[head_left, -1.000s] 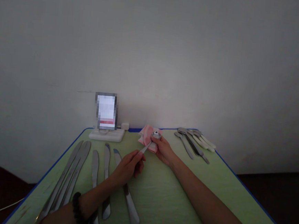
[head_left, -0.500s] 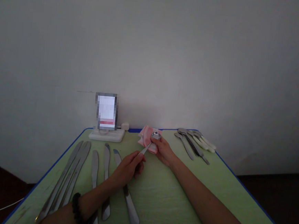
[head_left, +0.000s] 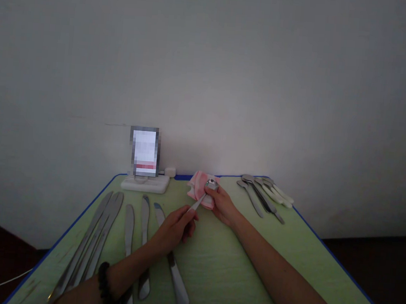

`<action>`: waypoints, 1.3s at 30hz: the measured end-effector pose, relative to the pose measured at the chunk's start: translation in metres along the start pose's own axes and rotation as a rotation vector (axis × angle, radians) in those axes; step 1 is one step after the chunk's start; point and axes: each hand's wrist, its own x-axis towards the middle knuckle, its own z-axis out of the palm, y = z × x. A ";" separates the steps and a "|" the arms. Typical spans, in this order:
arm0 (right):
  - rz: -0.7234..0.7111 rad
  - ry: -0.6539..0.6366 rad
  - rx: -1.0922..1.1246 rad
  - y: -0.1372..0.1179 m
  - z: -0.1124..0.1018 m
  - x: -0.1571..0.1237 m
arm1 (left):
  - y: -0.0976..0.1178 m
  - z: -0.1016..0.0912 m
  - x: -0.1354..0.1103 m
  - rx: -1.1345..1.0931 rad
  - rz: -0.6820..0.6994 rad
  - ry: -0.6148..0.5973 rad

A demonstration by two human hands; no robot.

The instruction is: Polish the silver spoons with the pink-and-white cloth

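Observation:
A metal spoon [head_left: 199,202] is tilted up over the table between my two hands, its bowl pointing away from me. My left hand [head_left: 179,223] is closed around the handle. My right hand [head_left: 222,204] pinches the bowl, thumb on top, with a pink and white cloth [head_left: 198,185] bunched under and behind it. Below my left forearm lies a table knife [head_left: 178,283], partly covered by the hand and wrist. The fingers of my right hand under the cloth are hidden.
Several table knives [head_left: 104,224] lie on the left of the green table [head_left: 228,276]. Several spoons [head_left: 252,198], some white-handled, lie at the back right. A phone-like screen [head_left: 146,150] stands on a white base [head_left: 147,183] at the back left, beside a white plug [head_left: 170,172].

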 end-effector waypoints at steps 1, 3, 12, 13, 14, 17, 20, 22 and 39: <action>0.001 -0.003 0.000 0.000 0.000 0.000 | 0.000 0.000 0.000 0.004 0.001 0.003; 0.007 -0.009 -0.003 0.000 -0.001 0.001 | 0.001 0.000 0.000 0.016 0.004 0.007; 0.021 -0.010 -0.017 0.001 -0.002 0.001 | -0.002 -0.001 0.000 0.019 0.006 -0.008; 0.022 -0.007 -0.019 0.001 -0.002 0.001 | -0.002 -0.001 0.000 0.016 0.004 -0.009; 0.022 -0.004 -0.019 0.002 -0.003 0.002 | -0.002 -0.001 0.000 0.016 0.002 -0.008; 0.022 -0.006 -0.019 0.002 -0.003 0.002 | -0.001 -0.001 0.000 0.021 -0.006 -0.003; 0.024 -0.005 -0.017 0.001 -0.002 0.001 | -0.001 0.000 0.000 0.031 -0.004 -0.005; 0.025 0.000 -0.020 0.001 -0.001 0.000 | -0.001 0.000 0.000 0.040 0.001 -0.005; 0.029 -0.008 -0.044 0.003 -0.004 0.003 | 0.001 0.000 0.000 0.078 -0.014 -0.013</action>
